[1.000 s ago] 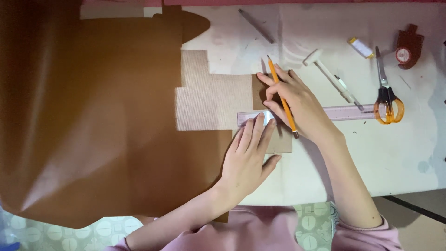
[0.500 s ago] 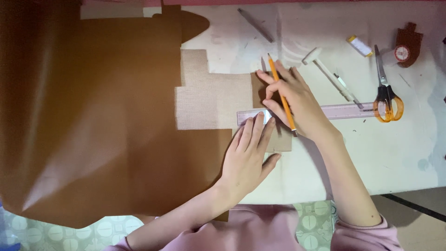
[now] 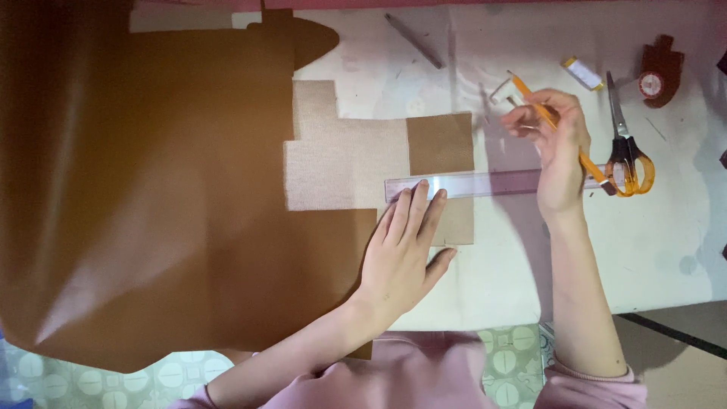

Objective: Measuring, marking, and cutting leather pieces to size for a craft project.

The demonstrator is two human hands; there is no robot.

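White worktable (image 3: 681, 250), brown leather sheet (image 3: 151, 189), clear ruler (image 3: 485, 184), orange-handled scissors (image 3: 627, 151), small tape roll (image 3: 651, 83)

Left hand (image 3: 401, 254) flat on brown leather (image 3: 166, 212), fingertips pinning clear ruler (image 3: 492, 184). Right hand (image 3: 556, 144) up off the table, gripping orange pencil (image 3: 560, 132) near scissors (image 3: 627, 148).

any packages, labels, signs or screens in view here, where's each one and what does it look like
No signs or screens.
Small packet or tube: top right of the white table, left of the scissors; oblong, white with yellow ends.
Round label: on the dark brown tape-measure-like thing in the far top right corner; red and white disc.
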